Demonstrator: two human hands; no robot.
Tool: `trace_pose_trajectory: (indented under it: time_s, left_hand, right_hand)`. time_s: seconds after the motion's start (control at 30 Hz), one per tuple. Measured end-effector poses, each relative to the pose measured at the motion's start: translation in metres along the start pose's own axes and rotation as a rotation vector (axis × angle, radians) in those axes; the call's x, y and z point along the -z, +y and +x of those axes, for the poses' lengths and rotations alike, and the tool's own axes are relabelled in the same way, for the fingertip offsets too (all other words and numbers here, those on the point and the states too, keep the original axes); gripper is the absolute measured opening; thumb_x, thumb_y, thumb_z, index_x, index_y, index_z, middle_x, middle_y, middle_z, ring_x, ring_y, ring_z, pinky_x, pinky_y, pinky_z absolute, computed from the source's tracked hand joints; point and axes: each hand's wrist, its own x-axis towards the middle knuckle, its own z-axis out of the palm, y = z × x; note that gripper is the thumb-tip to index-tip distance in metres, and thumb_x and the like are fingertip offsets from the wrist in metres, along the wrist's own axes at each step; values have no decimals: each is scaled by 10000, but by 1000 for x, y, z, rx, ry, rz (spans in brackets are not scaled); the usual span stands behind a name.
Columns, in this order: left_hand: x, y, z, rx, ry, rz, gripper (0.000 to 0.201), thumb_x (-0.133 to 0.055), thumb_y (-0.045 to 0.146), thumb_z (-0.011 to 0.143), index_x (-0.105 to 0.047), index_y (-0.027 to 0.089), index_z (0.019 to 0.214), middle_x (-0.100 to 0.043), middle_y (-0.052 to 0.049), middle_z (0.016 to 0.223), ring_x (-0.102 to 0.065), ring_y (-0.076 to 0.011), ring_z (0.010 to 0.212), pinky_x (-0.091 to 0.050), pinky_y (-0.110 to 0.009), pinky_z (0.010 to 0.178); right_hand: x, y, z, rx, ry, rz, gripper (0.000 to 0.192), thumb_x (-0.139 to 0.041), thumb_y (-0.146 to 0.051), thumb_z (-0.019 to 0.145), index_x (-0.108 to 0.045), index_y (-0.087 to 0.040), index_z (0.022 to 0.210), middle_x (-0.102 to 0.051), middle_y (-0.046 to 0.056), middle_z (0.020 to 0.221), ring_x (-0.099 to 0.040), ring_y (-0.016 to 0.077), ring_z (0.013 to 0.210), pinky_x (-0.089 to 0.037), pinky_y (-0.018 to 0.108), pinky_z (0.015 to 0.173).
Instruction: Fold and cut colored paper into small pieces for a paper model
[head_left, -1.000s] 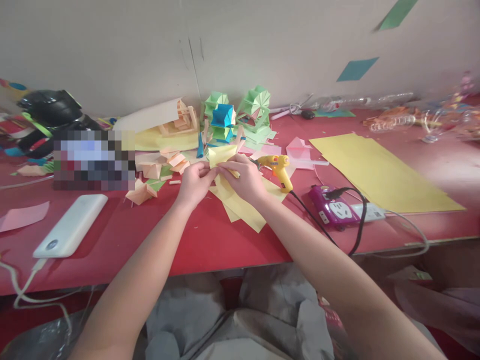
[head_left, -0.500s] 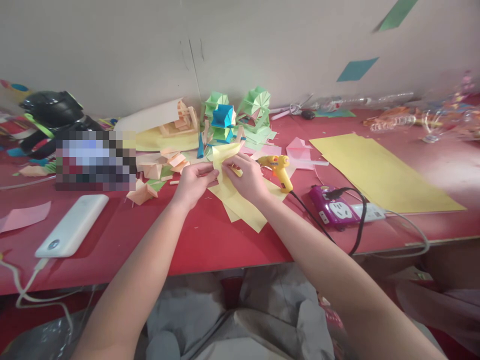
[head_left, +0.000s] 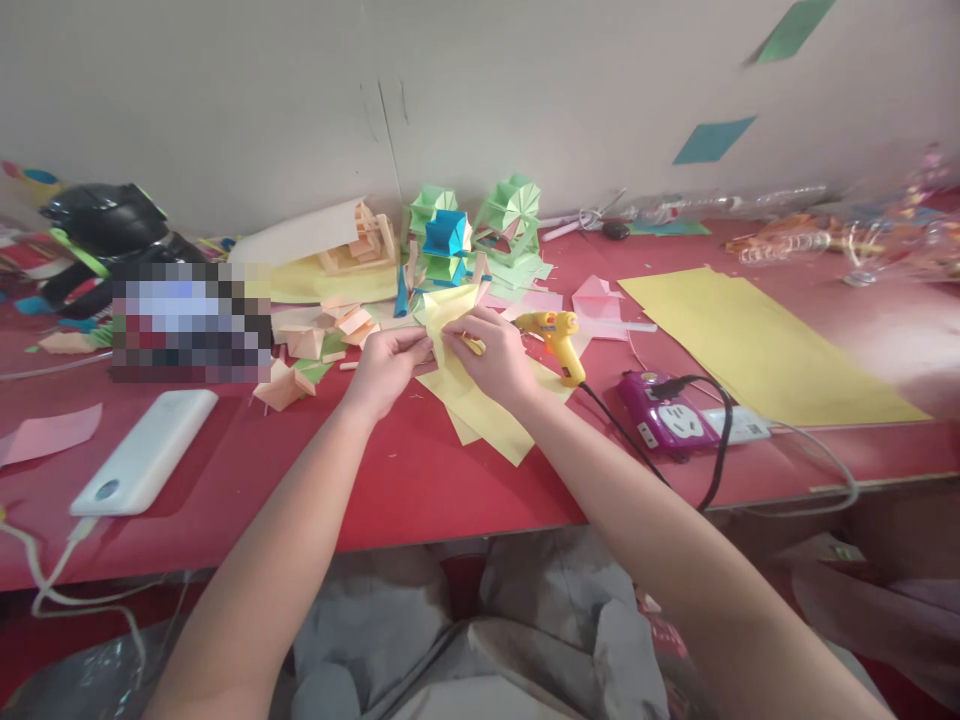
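Observation:
Between my two hands stands a folded piece of yellow paper (head_left: 444, 308), raised above the table. My left hand (head_left: 386, 368) pinches its left edge between thumb and fingers. On the other side my right hand (head_left: 491, 350) grips the same paper with bent fingers, covering part of it. Below them lie loose yellow sheets (head_left: 501, 430), overlapping on the red table. Just right of my right hand rests a yellow glue gun (head_left: 559, 340), its black cord trailing toward the front edge.
A purple power strip (head_left: 670, 412) and large yellow sheets (head_left: 780, 350) lie to the right. Folded green paper shapes (head_left: 514, 215) and a blue one (head_left: 447, 232) stand behind my hands. Peach folded pieces (head_left: 285, 382) and a white power bank (head_left: 146, 455) sit left.
Both hands stay at nearly the same place on the yellow paper. Its upper part has shifted very slightly to the left.

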Motion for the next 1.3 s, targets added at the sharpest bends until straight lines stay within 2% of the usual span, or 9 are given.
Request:
trace_pose_trajectory:
  time_s: [0.23, 0.4, 0.57, 0.8, 1.1, 1.3]
  left_hand:
    - [0, 3, -1, 21, -4, 12, 389, -877, 475, 637, -808, 196, 901, -782, -80, 952, -733, -269, 936, -588, -445, 920]
    - [-1, 3, -2, 22, 9, 16, 310, -864, 434, 663, -803, 191, 845, -762, -60, 866, -722, -236, 858, -600, -405, 866]
    - [-3, 2, -1, -2, 79, 38, 276, -870, 397, 648, -777, 168, 772, -707, -23, 760, -680, -185, 757, -603, -353, 805]
    - [-5, -2, 2, 14, 185, 63, 207, -814, 355, 666, -729, 171, 708, -681, -11, 685, -685, -182, 674, -601, -338, 723]
    - [-9, 8, 0, 50, 226, -115, 215, -796, 336, 633, -689, 173, 721, -704, -18, 685, -728, -219, 720, -609, -366, 763]
    - [-6, 13, -1, 19, 185, -222, 243, -825, 341, 638, -692, 162, 733, -735, -46, 737, -744, -230, 777, -609, -383, 821]
  right_hand:
    - [-2, 2, 0, 52, 20, 34, 133, -598, -196, 931, -717, -200, 874, -669, 58, 913, -627, 185, 870, -495, 312, 770]
    - [-4, 3, 0, 32, 10, 26, 125, -604, -201, 929, -715, -209, 873, -674, 58, 925, -628, 194, 890, -498, 321, 774]
    - [-4, 1, 0, 36, 6, 30, 127, -606, -203, 934, -731, -207, 914, -696, 69, 968, -639, 207, 939, -508, 337, 813]
    - [-7, 3, -2, 72, 13, 10, 178, -599, -198, 941, -773, -229, 965, -684, 67, 951, -627, 205, 937, -517, 343, 823]
    - [-6, -1, 0, 194, -6, -90, 261, -536, -270, 996, -796, -258, 998, -655, 80, 962, -561, 198, 880, -494, 362, 820]
    - [-1, -10, -1, 226, -24, -251, 284, -507, -324, 1023, -775, -287, 1106, -646, 93, 1116, -546, 229, 1007, -430, 404, 887]
